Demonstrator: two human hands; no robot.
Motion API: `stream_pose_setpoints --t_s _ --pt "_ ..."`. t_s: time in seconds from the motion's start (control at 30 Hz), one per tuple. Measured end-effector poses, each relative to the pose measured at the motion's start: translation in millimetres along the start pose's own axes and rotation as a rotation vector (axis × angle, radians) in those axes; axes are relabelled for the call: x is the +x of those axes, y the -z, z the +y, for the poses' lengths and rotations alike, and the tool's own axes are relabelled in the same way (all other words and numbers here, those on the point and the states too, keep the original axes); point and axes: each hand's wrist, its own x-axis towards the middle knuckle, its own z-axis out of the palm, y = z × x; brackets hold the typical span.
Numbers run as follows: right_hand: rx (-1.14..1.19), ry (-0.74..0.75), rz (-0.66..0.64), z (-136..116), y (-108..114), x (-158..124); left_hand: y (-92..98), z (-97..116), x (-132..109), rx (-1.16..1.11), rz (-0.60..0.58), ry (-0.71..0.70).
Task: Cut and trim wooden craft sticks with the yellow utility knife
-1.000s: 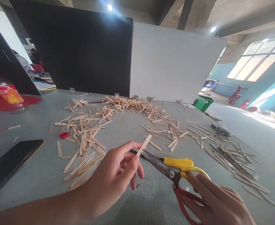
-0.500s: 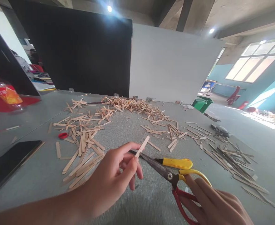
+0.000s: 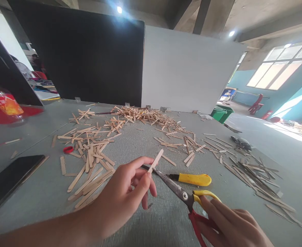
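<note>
One wooden stick (image 3: pixel 156 160) in left hand (image 3: pixel 122 199), against scissors (image 3: pixel 178 190) in right hand (image 3: pixel 233 226)

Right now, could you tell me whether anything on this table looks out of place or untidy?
Yes: wooden sticks lie strewn in loose heaps across the table, with thin slivers littering its right side. A red ring sits stray among them. A yellow knife lies loose beside the scissors.

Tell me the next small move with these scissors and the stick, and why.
Probably squeeze the scissors shut with the right hand: the blades meet the wooden stick pinched in the left hand, and the yellow and red handles look spread.
</note>
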Motion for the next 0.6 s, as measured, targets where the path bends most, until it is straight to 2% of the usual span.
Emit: stream_pose_setpoints --t_s 0.27,0.37,0.43,0.53,0.6 --pt "0.142 -0.070 -0.038 -1 -2 1 0.4 -1 1 0.009 -0.004 0.003" --pt "0.191 -0.114 -0.057 -1 -5 3 0.2 -3 4 0.041 0.043 0.026" --pt "0.197 -0.207 -0.060 1 -11 2 0.6 -3 6 0.108 0.084 0.044" --pt "0.069 -0.407 -0.060 16 -26 -3 1.7 -2 8 0.266 0.166 0.034" --pt "-0.028 -0.529 -0.142 33 -36 -7 2.1 -3 8 0.334 0.222 0.015"
